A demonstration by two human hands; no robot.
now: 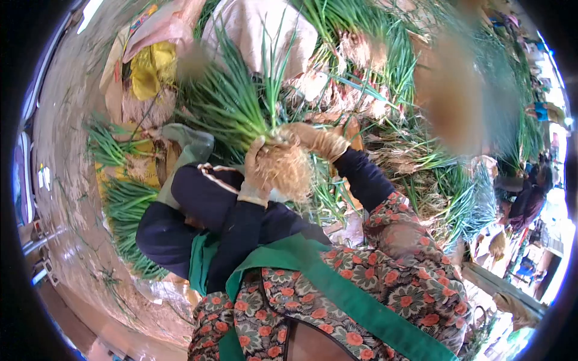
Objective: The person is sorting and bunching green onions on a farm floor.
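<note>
A bunch of green onions with long green leaves and a mass of pale roots is held in front of my body. My gloved left hand is wrapped round its root end from the left. From the right, my gloved right hand has its fingers closed on the bunch where the stems meet the roots. The leaves point up and to the left. Both gloves are pale and soiled.
More green onions are heaped at the upper right, with another pile at the left. Pale sacks and a yellow bag lie beyond my hands. Another person is at the far right.
</note>
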